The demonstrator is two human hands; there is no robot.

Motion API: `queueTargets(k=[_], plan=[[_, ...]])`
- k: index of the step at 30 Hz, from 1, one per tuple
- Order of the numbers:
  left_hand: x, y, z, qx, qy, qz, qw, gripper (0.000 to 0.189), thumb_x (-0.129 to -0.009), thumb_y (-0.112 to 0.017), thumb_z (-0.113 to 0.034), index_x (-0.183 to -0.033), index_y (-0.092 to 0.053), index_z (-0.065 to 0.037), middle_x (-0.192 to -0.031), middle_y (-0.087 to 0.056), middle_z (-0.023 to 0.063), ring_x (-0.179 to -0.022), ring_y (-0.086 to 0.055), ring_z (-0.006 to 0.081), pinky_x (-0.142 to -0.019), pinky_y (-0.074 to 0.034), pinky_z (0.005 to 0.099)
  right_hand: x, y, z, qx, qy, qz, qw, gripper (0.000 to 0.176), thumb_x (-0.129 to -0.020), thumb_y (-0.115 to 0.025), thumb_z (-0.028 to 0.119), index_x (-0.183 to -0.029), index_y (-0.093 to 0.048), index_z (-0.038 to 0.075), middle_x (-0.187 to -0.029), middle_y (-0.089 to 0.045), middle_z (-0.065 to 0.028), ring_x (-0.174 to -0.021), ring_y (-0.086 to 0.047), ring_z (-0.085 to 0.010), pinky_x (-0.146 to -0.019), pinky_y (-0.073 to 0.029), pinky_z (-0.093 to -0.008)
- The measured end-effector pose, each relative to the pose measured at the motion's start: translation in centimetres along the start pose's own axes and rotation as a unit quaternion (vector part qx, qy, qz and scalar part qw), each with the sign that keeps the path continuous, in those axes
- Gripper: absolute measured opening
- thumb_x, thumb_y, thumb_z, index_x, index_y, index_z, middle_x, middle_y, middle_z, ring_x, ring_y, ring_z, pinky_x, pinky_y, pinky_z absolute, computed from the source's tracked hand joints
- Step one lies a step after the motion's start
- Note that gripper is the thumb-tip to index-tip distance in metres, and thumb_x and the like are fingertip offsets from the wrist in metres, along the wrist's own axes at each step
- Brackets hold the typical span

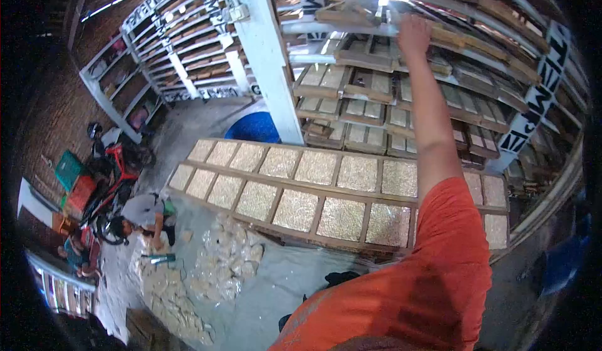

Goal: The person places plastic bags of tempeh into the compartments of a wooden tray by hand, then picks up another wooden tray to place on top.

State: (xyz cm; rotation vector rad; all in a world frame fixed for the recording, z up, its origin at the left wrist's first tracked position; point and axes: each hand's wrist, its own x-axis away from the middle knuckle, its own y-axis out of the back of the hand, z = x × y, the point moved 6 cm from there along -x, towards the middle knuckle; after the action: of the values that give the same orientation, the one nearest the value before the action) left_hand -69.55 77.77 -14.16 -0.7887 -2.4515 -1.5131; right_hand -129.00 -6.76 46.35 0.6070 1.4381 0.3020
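My right hand [414, 36] is raised high on the tall rack, closed at the edge of an upper shelf beside a white rail [338, 29] and wooden tray edges [461, 42]. Its fingers are partly hidden, so what they grip cannot be made out. The orange sleeve of that arm crosses in front of the long rows of framed squares. Below the hand, rack shelves hold wooden trays [370, 84] filled with pale, shiny slabs. My left hand is out of view.
Two long rows of glossy beige square slabs [295, 210] in wooden frames run before the rack. Plastic-wrapped pale pieces [229, 257] lie on a floor sheet. A crouching person [144, 216], red motorbike [119, 172], blue tub [251, 127] and white post [266, 56] stand leftward.
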Motion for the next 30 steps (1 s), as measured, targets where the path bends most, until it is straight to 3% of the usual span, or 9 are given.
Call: queueTargets(k=[4,12,14,15,16,17,21,26,30], plan=[[-8.2,3.0,1.1,-0.015,-0.039,0.023,0.999,0.053,-0.108,-0.043,-0.041,-0.143,-0.054,-0.003,-0.139,-0.056,0.0342,-0.127,-0.054,0.0493,-0.111,-0.042,0.0515,-0.5,4.6,0.5,-0.022,-0.016,0.093,0.995,0.032,-0.084,-0.076,0.019,-0.114,-0.077,0.008,-0.115,-0.075,-0.0184,-0.109,-0.073,-0.0385,-0.089,-0.059,-0.0515],[-29.8,4.5,-2.7,-0.084,-0.219,0.107,0.966,0.053,-0.110,-0.036,-0.043,-0.136,-0.061,-0.003,-0.130,-0.064,0.0351,-0.117,-0.063,0.0499,-0.106,-0.050,0.0495,14.3,31.3,7.9,-0.002,0.051,0.052,0.997,0.045,-0.076,-0.085,0.035,-0.106,-0.069,0.005,-0.109,-0.072,-0.0182,-0.109,-0.067,-0.0403,-0.094,-0.053,-0.0508],[-33.9,1.0,-9.2,-0.190,-0.355,0.282,0.871,0.055,-0.110,-0.040,-0.041,-0.139,-0.057,0.002,-0.134,-0.060,0.0377,-0.125,-0.060,0.0500,-0.109,-0.048,0.0489,19.1,40.1,9.4,-0.014,0.106,0.010,0.994,0.053,-0.074,-0.088,0.043,-0.106,-0.069,0.005,-0.105,-0.071,-0.0199,-0.104,-0.066,-0.0428,-0.091,-0.052,-0.0519],[-35.0,-2.1,-12.9,-0.380,-0.514,0.260,0.723,0.066,-0.106,-0.046,-0.047,-0.143,-0.052,0.008,-0.141,-0.056,0.0378,-0.131,-0.057,0.0493,-0.111,-0.045,0.0493,21.5,44.5,9.9,-0.014,0.129,-0.013,0.991,0.054,-0.073,-0.089,0.043,-0.106,-0.070,0.005,-0.103,-0.070,-0.0198,-0.101,-0.066,-0.0430,-0.089,-0.052,-0.0512],[-30.2,0.9,-18.1,-0.208,-0.302,0.287,0.885,0.076,-0.103,-0.051,-0.052,-0.144,-0.049,0.012,-0.144,-0.053,0.0383,-0.136,-0.053,0.0489,-0.113,-0.044,0.0482,24.0,48.8,10.4,-0.015,0.155,-0.033,0.987,0.054,-0.073,-0.090,0.044,-0.106,-0.070,0.006,-0.101,-0.069,-0.0197,-0.098,-0.065,-0.0431,-0.087,-0.051,-0.0505],[-34.4,-6.8,-19.3,-0.279,-0.512,0.336,0.740,0.079,-0.101,-0.053,-0.054,-0.145,-0.048,0.011,-0.146,-0.052,0.0377,-0.138,-0.051,0.0480,-0.115,-0.043,0.0475,26.3,53.0,10.8,0.006,0.173,-0.050,0.984,0.056,-0.072,-0.090,0.046,-0.105,-0.070,0.005,-0.100,-0.069,-0.0184,-0.096,-0.065,-0.0417,-0.086,-0.051,-0.0493],[-9.0,-3.4,-39.2,-0.291,-0.514,0.457,0.665,0.065,-0.106,-0.054,-0.047,-0.151,-0.048,-0.002,-0.147,-0.057,0.0276,-0.139,-0.052,0.0451,-0.116,-0.040,0.0447,35.3,67.3,12.3,0.077,0.211,-0.088,0.971,0.056,-0.068,-0.092,0.051,-0.088,-0.065,0.008,-0.083,-0.064,-0.0121,-0.074,-0.063,-0.0326,-0.067,-0.048,-0.0417],[10.6,-8.4,-49.9,-0.091,-0.683,0.564,0.455,0.070,-0.111,-0.037,-0.056,-0.155,-0.045,-0.002,-0.149,-0.058,0.0163,-0.138,-0.053,0.0307,-0.117,-0.038,0.0396,52.2,78.9,9.5,0.065,0.065,-0.047,0.995,0.099,-0.083,-0.064,0.083,-0.113,-0.065,-0.011,-0.104,-0.071,-0.0230,-0.095,-0.069,-0.0417,-0.088,-0.053,-0.0540],[24.4,-4.7,-54.6,-0.020,-0.429,0.814,0.390,0.091,-0.103,-0.019,-0.077,-0.156,-0.044,-0.007,-0.148,-0.059,0.0143,-0.137,-0.054,0.0303,-0.114,-0.043,0.0455,64.1,89.0,11.6,0.114,0.167,-0.172,0.964,0.082,-0.102,-0.039,0.067,-0.112,-0.060,-0.012,-0.089,-0.070,-0.0265,-0.081,-0.071,-0.0427,-0.072,-0.059,-0.0551]])
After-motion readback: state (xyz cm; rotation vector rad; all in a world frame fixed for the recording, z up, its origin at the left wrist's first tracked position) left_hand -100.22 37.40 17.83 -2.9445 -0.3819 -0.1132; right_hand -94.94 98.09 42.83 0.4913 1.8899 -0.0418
